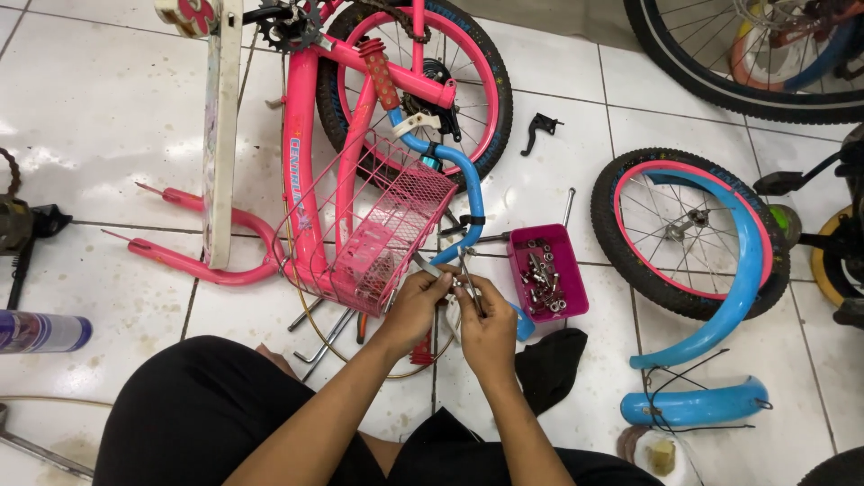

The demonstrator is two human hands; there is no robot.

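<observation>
My left hand (416, 306) and my right hand (484, 326) meet close together over the white tiled floor, both pinching a small metal clamp part (453, 281) at the lower end of a blue handlebar (465, 180). The handlebar belongs to a pink child's bicycle frame (301, 153) lying upside down in front of me, with a pink wire basket (382, 229) just left of my hands. A pink tray of nuts and bolts (576, 288) sits just right of my right hand.
A loose wheel (688, 229) with a blue mudguard (745, 270) lies at right, a second blue mudguard (697, 405) below it. A black brake lever (538, 130), a black cloth (551, 364), a spray can (40, 331) and metal rods (328, 335) lie around. Another bicycle wheel (747, 54) stands top right.
</observation>
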